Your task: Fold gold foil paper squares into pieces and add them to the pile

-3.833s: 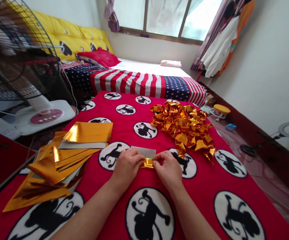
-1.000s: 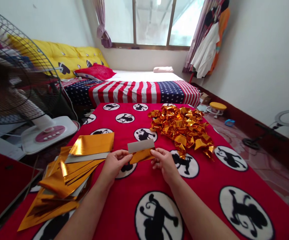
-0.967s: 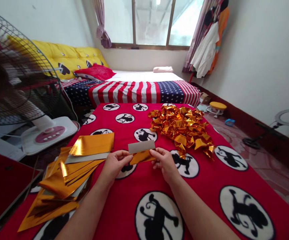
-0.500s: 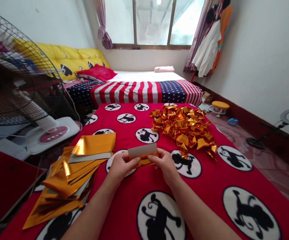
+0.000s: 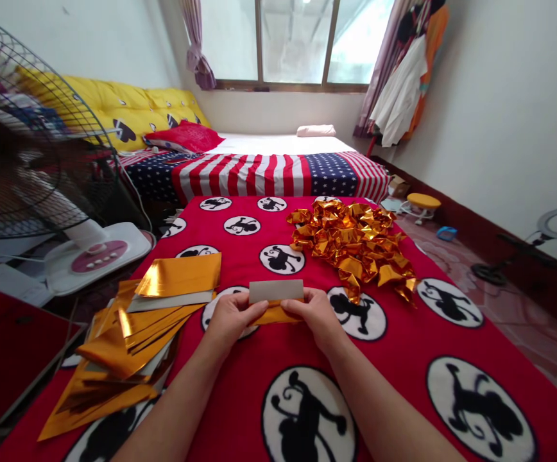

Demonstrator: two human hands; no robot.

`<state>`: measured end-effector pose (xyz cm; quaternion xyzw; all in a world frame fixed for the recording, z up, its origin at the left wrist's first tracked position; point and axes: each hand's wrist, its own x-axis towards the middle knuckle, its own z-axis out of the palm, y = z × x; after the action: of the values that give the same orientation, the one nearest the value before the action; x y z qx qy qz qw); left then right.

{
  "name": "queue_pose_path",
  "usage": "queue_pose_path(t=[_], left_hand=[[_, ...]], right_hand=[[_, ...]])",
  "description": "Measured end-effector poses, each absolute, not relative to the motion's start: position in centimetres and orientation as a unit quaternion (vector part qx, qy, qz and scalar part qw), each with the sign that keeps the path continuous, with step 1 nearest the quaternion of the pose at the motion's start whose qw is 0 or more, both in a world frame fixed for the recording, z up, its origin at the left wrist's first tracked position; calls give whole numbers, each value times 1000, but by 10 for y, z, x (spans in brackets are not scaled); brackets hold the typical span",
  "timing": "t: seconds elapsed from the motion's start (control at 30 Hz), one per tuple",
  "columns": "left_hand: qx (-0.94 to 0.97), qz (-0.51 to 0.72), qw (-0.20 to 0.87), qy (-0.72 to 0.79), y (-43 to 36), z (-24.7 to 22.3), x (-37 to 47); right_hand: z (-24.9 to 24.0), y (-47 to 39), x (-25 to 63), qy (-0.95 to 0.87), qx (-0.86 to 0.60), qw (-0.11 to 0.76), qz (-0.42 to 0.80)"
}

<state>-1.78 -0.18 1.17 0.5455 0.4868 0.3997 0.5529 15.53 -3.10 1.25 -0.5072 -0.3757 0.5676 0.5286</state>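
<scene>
A sheet of gold foil paper (image 5: 276, 291), partly folded, is held between my two hands above the red cloth (image 5: 230, 398). Its grey back faces me along the upper part, and a gold fold shows along the lower edge. My left hand (image 5: 233, 316) pinches the left end, thumb on the gold fold. At the right end my right hand (image 5: 314, 313) grips it the same way, its thumb pressing near the middle. The fingers behind the paper are hidden. Left of my hands lies a loose stack of flat gold sheets (image 5: 129, 346). Folded gold foil pieces (image 5: 350, 240) are heaped at the far right.
An electric fan (image 5: 98, 253) stands at the left beside a dark red panel (image 5: 13, 353). Beyond the cloth-covered surface is a bed (image 5: 254, 173) below a window. On the floor at right are a yellow stool (image 5: 423, 201) and a ring light on a stand (image 5: 493, 273).
The foil paper has gone from slightly tilted to level, and its gold fold lies flatter under my thumbs. Both hands stay in nearly the same place. The view has shifted slightly.
</scene>
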Motion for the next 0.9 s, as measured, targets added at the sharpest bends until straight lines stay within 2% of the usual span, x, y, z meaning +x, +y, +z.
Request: queue_pose_path(t=[0.27,0.53,0.67,0.8,0.9], left_hand=[[520,386,597,474,5,17,-27],[505,421,549,516,6,12,-28],[571,409,485,521,6,10,-29],[646,383,367,549,7,6,-29],[664,370,326,562,7,5,-29]], right_hand=[[10,-31,166,-325,-474,544,612],[8,-31,166,-308,-502,571,571],[6,-31,165,-341,-535,560,532],[1,-29,165,-418,-612,516,430],[-3,-29,165,-466,-633,489,378]])
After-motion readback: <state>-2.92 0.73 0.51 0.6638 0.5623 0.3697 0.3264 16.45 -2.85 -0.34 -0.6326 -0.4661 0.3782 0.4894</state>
